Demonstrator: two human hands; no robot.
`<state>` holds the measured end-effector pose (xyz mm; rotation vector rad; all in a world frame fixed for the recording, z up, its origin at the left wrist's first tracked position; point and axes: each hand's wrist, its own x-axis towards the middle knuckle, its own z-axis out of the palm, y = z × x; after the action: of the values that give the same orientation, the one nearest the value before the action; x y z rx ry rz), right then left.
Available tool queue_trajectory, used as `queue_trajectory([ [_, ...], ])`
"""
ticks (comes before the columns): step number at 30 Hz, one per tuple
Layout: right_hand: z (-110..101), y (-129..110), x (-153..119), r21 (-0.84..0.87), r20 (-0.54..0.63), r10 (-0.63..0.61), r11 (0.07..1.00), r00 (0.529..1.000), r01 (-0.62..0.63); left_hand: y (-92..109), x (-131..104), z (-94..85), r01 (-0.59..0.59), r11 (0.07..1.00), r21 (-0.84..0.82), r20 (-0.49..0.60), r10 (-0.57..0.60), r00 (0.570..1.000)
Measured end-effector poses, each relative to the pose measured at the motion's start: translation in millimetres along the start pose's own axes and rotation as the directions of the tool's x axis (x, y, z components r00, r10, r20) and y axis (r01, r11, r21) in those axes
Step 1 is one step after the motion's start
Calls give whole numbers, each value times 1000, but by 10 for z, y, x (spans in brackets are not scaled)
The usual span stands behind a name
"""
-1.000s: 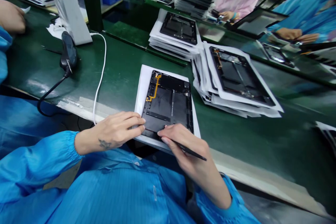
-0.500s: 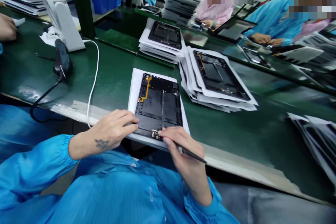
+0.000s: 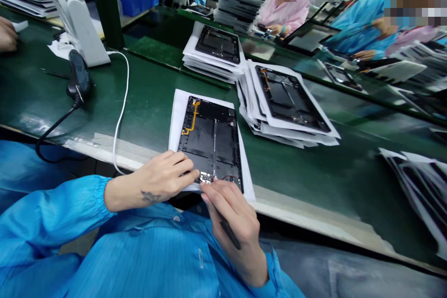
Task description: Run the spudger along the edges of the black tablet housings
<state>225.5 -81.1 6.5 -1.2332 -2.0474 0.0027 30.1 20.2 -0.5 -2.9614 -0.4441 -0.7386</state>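
Note:
An opened tablet housing [image 3: 197, 142], black inside with an orange flex cable [image 3: 193, 118] along its left side, lies on white sheets [image 3: 176, 116] at the bench edge. At its near edge sits a small circuit board [image 3: 206, 178]. My left hand [image 3: 165, 174] is closed, fingers curled, with its fingertips at the board's left end; what they pinch is hidden. In my right hand [image 3: 237, 216] is a slim black tool [image 3: 229, 233] that looks like tweezers. My right fingertips are at the board's near side, covering the tool's tip. Thin dark and red wires [image 3: 228, 178] run rightward from there.
Two stacks of similar housings on white sheets, the nearer stack [image 3: 296, 102] and the farther stack [image 3: 213, 51], stand behind. A white cable [image 3: 122, 111], a black corded device [image 3: 77, 77] and a white slatted stand [image 3: 82, 32] are at left. Co-workers sit across the bench.
My left hand has slid right along the housing's near edge to the circuit board. My right hand has turned and dropped lower, so the black tool points more steeply toward me.

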Motion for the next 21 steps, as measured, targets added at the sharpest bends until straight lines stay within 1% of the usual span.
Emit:
queue_trajectory([
  [3,6,20,-2,40,-50,44,998,998,-42,-2,-21,-11,22,998,-56,-44,-25,999],
  [6,18,39,-13,20,-30,22,1000,999,-21,-2,-49,-23,22,995,-98,-102,-32,994],
  [8,24,41,-23,7,-7,9,1000,1000,-9,-3,-63,-29,21,995,-101,-116,-33,993],
  [11,22,42,-31,49,-18,32,998,999,-31,-12,-73,-30,31,994,-104,-94,-41,995],
  [14,13,70,-10,171,-45,121,979,992,-112,-28,-76,-20,34,992,-122,-47,-40,998],
  [17,8,123,48,307,-20,224,929,974,-207,-42,-79,-9,30,991,-134,-19,-32,999],
  [19,8,158,93,359,3,249,904,968,-234,-47,-82,-6,34,989,-141,-18,-37,999],
  [21,8,181,128,372,17,252,897,968,-240,-49,-87,-6,41,987,-158,-20,-44,999],
])
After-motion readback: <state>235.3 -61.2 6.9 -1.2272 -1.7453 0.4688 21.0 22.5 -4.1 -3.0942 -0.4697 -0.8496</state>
